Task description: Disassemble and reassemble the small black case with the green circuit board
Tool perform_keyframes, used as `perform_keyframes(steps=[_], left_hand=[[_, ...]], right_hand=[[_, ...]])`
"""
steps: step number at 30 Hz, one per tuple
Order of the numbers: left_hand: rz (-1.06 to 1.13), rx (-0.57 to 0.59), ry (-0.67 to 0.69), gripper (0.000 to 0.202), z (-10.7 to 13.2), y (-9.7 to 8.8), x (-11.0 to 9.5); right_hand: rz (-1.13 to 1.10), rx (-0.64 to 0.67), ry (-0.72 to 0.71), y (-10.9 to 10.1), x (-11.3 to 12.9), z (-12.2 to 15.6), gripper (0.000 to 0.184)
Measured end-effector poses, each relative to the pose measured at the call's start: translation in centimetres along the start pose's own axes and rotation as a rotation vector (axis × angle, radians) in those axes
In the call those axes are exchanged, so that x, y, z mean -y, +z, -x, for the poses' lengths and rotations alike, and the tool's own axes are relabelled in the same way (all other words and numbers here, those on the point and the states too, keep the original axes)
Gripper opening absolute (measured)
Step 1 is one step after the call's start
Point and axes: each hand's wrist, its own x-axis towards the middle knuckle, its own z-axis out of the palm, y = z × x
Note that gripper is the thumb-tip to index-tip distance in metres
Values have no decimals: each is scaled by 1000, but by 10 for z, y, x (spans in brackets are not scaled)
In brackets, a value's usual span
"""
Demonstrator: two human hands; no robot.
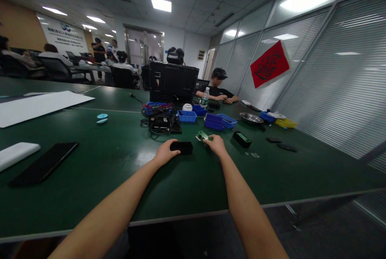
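Observation:
On the green table, my left hand [165, 153] is closed around the left end of a small black box [184, 148], with the thumb along its near side. My right hand [216, 144] pinches a green circuit board [202, 135] just beyond and right of that box. The fingertips hide part of the board. Farther right lies a second black box [242, 139] with a green board visible in its top. Small clear scraps [255, 155] rest in front of it.
A black monitor [173, 82], tangled cables, a black device [159, 123], blue bins [214, 121], a baseball [187, 107] and a bottle [204, 98] stand beyond my hands. A metal bowl [251, 118] is at right. A dark slab [45, 163] lies left. Another person [218, 88] sits across.

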Motion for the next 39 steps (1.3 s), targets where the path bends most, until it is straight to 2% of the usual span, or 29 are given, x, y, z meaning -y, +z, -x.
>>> perform_keyframes(steps=[4,7,10,15,18,29,39], left_hand=[[92,46,7,59,1,-4,-4],[119,61,1,64,2,-7,-7],[130,73,3,68,1,-7,-7],[158,79,29,71,-1,-2,0],[177,76,42,73,-2,0,3],[204,78,21,81,-3,2,6],[181,78,13,80,-1,0,1]], right_hand=[[-698,143,-166,3,20,11,44],[-913,319,-278,4,32,22,45],[-848,384,-330,4,38,29,42],[-492,300,-451,4,42,31,36],[-374,276,-504,3,46,33,36],[-225,207,-629,7,51,39,32],[-211,173,-645,14,49,39,32]])
